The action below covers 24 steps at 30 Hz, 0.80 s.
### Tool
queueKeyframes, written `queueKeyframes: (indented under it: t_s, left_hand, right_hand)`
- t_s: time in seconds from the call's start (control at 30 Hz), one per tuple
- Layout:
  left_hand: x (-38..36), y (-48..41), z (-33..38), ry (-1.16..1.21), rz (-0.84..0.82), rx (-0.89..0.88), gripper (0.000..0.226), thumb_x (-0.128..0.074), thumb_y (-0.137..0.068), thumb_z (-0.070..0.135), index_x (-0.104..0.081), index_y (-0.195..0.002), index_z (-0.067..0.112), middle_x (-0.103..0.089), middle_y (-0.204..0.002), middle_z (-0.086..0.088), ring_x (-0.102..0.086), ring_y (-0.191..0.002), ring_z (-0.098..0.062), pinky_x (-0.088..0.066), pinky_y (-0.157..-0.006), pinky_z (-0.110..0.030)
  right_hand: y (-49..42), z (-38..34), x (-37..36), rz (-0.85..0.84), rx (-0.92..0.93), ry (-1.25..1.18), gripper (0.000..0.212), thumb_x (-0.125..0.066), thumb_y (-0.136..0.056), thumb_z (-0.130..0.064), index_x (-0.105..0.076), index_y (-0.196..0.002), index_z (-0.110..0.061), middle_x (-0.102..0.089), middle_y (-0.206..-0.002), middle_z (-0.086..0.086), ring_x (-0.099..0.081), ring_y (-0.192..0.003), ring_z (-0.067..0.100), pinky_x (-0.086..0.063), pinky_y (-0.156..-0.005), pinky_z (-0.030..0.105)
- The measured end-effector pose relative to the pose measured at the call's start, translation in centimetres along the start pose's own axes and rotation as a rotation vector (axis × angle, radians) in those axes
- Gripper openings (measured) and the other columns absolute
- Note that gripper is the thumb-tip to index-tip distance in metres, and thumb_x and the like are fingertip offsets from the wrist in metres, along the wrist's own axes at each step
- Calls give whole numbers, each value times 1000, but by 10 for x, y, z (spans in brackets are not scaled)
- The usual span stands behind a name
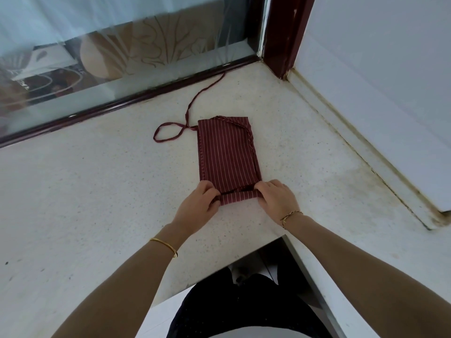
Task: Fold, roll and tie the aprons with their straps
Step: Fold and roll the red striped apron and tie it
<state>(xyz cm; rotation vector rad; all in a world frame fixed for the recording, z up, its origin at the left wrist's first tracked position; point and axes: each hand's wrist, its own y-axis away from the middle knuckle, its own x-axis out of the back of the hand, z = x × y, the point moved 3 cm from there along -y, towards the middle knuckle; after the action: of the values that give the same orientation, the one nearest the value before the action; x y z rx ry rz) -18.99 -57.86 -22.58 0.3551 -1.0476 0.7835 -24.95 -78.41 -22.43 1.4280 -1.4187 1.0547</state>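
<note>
A pale speckled counter fills most of the view, with a corner notch cut into its near edge where the person stands. Along its far side runs a window of frosted, leaf-patterned glass, set in a dark red frame, and a plain white wall rises on the right. The apron, dark red with thin white stripes, lies flat on the counter near the middle, a little toward the window corner. It is folded into a narrow rectangle whose long sides run away from the person. Its near end is turned over into a small tight roll lying across the width of the cloth. The left hand grips the left end of that roll, fingers curled over it and bunched close together with the thumb tucked underneath. The right hand holds the right end the same way, knuckles up and fingers curled onto the cloth. A thin strap leaves the apron's far left corner, makes a loop on the counter and trails off toward the window frame; another strap lies across the top of the folded cloth. A gold bangle circles the left wrist and a thinner gold bracelet the right.
</note>
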Motion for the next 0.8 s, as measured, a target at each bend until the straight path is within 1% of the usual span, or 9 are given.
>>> queueKeyframes:
  t_s: [0.07, 0.13, 0.3, 0.4, 0.47, 0.57, 0.67, 0.77, 0.8]
  left_hand:
    - [0, -1, -3, 73, -18, 97, 18, -55, -93, 19, -62, -107, 9, -56, -101, 0, -50, -81, -10, -42, -73, -21]
    - [-1, -2, -8, 162, -70, 232, 20, -53, -94, 24, -58, -111, 15, -59, -94, 3, -54, -79, -10, -41, -69, -21]
    - [0, -4, -13, 359, -129, 499, 39, -59, -90, 22, -44, -126, 18, -50, -108, 7, -52, -98, -11, -41, -80, -24]
    - [0, -7, -17, 400, -140, 559, 42, -60, -89, 19, -41, -126, 18, -51, -111, 1, -55, -98, -16, -46, -79, -27]
    - [-1, -8, -20, 375, -132, 577, 39, -58, -91, 19, -40, -126, 15, -53, -111, -2, -57, -93, -17, -48, -74, -25]
    - [-3, -10, -23, 357, -103, 605, 37, -57, -93, 22, -40, -124, 12, -55, -107, -4, -58, -86, -16, -47, -68, -23]
    - [-4, -16, -19, 317, -63, 608, 34, -58, -92, 21, -41, -120, 9, -55, -106, -7, -57, -86, -16, -50, -72, -27]
    - [0, -18, -18, 140, -8, 590, 39, -64, -88, 23, -44, -118, 7, -47, -113, -8, -51, -99, -20, -50, -83, -31]
    - [2, -18, -16, 13, 27, 528, 38, -66, -86, 24, -47, -115, 7, -46, -113, -8, -48, -102, -22, -49, -85, -33]
  right_hand:
    - [-3, 1, 4, -39, -30, -62, 34, -50, -95, -21, -49, -129, -17, -65, -104, 1, -56, -95, 21, -42, -76, 29]
    - [-9, 3, 4, -123, -66, -139, 38, -48, -97, -25, -46, -134, -20, -64, -108, 1, -57, -97, 20, -45, -79, 28]
    - [-21, 13, -2, -293, -259, -385, 33, -48, -97, -29, -54, -123, -9, -56, -110, 3, -54, -104, 20, -43, -86, 27]
    - [-29, 16, -4, -329, -338, -508, 25, -48, -97, -25, -60, -87, -6, -54, -83, 3, -52, -77, 15, -42, -68, 22]
    - [-32, 18, -4, -329, -418, -566, 35, -49, -97, -22, -45, -64, -14, -45, -66, 0, -41, -60, 10, -33, -55, 20]
    - [-37, 20, -5, -295, -519, -619, 41, -51, -94, -18, -36, -56, -17, -40, -59, -1, -37, -54, 10, -28, -50, 21]
    - [-41, 16, -7, -289, -574, -485, 32, -48, -94, -20, -38, -64, -14, -44, -66, -2, -41, -59, 10, -32, -52, 22]
    - [-37, 8, -8, -245, -580, -394, 7, -46, -96, -19, -40, -96, -15, -50, -85, 0, -51, -75, 17, -41, -63, 28]
    - [-34, 6, -9, -210, -563, -369, 11, -46, -96, -17, -38, -104, -16, -50, -87, 1, -52, -75, 18, -42, -64, 30]
